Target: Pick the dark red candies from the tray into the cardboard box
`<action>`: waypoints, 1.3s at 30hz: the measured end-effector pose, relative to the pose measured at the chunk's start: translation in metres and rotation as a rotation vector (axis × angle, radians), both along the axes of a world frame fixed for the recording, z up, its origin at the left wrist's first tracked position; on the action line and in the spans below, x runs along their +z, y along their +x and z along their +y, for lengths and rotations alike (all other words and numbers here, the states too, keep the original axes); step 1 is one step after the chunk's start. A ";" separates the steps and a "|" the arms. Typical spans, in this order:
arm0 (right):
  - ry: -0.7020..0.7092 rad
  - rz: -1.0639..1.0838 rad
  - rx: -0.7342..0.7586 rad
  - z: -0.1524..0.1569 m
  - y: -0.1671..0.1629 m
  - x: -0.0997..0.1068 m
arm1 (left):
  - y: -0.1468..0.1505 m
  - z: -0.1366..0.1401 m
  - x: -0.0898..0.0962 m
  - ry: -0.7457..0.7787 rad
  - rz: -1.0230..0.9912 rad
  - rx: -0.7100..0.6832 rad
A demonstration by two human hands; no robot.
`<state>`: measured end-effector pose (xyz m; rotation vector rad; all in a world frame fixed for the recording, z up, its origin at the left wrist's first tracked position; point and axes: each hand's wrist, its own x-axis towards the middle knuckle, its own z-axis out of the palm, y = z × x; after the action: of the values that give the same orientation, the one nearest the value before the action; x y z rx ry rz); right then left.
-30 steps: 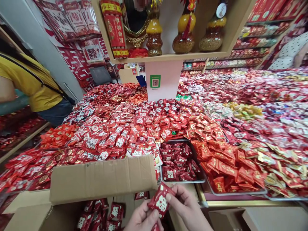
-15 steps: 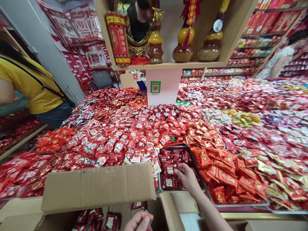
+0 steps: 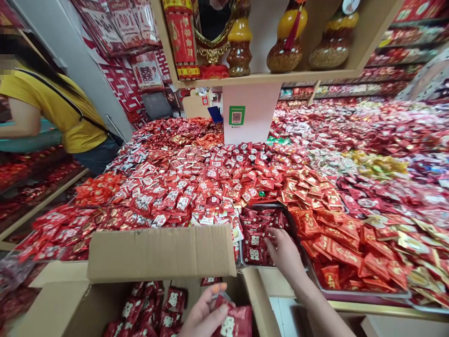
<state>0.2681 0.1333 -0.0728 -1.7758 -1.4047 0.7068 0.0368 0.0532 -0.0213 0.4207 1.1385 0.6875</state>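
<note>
My left hand [image 3: 206, 314], low in the middle of the view, pinches a dark red candy packet [image 3: 233, 322] with pale characters, held above the open cardboard box [image 3: 159, 255]. More dark red packets [image 3: 171, 299] of the same kind lie inside that box. My right hand [image 3: 282, 250] reaches over the metal tray [image 3: 240, 252] on the counter, which is filled with matching dark red packets [image 3: 253, 239]. Its fingers are bent and slightly apart, touching the packets at the tray's right side. No packet shows between them.
Heaps of wrapped sweets [image 3: 175, 187] cover the counter around the tray. A second tray of orange-red packets [image 3: 336, 245] adjoins on the right. A wooden shelf [image 3: 266, 78] with gourd-shaped bottles overhangs the counter. A person in a yellow top [image 3: 70, 112] stands at left.
My left hand has risen above the box, and a dark red packet now shows in it. My right hand stays over the tray. The view has tilted down and shifted left.
</note>
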 end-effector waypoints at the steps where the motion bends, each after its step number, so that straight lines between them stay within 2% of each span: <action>1: -0.029 0.085 0.059 -0.010 -0.004 0.009 | 0.003 0.000 0.003 0.006 -0.012 0.035; 5: -0.308 0.605 0.408 -0.055 -0.026 0.043 | 0.015 0.000 0.010 0.091 0.021 0.126; 7: -0.360 0.695 0.458 -0.070 -0.037 0.053 | 0.018 0.002 0.014 0.111 0.022 0.128; 14: -0.218 0.753 0.301 -0.080 -0.049 0.054 | 0.014 0.007 0.026 0.123 0.042 0.092; 19: -0.325 1.068 0.144 -0.087 -0.058 0.048 | 0.018 0.004 0.025 0.117 -0.001 0.162; 21: -0.335 1.135 0.088 -0.089 -0.060 0.047 | 0.020 0.003 0.024 0.155 -0.015 0.136; 23: -0.294 1.128 0.075 -0.091 -0.061 0.047 | 0.021 0.004 0.023 0.216 0.028 0.067; 26: -0.179 0.978 0.108 -0.092 -0.060 0.049 | 0.018 0.007 0.022 0.305 0.137 -0.011; 28: 0.015 0.781 0.152 -0.093 -0.058 0.048 | 0.015 0.009 0.024 0.273 0.089 0.003; 31: 0.409 0.440 0.260 -0.095 -0.053 0.040 | 0.012 0.010 0.028 0.087 -0.145 0.020; 32: 0.470 0.367 0.304 -0.097 -0.051 0.036 | 0.013 0.010 0.029 0.057 -0.188 0.027; 33: 0.479 0.332 0.335 -0.099 -0.049 0.033 | 0.013 0.010 0.030 0.060 -0.190 0.037; 35: 0.398 0.337 0.336 -0.103 -0.046 0.029 | 0.017 0.010 0.029 0.143 -0.103 0.070; 37: 0.319 0.367 0.259 -0.106 -0.044 0.029 | 0.021 0.010 0.026 0.250 -0.013 0.073; 39: 0.196 0.492 0.164 -0.106 -0.046 0.034 | 0.026 0.009 0.022 0.346 0.003 0.046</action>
<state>0.2224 0.0272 -0.0392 -1.2360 -1.2359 0.9784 0.0632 0.0619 0.0005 0.6897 1.0351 0.9292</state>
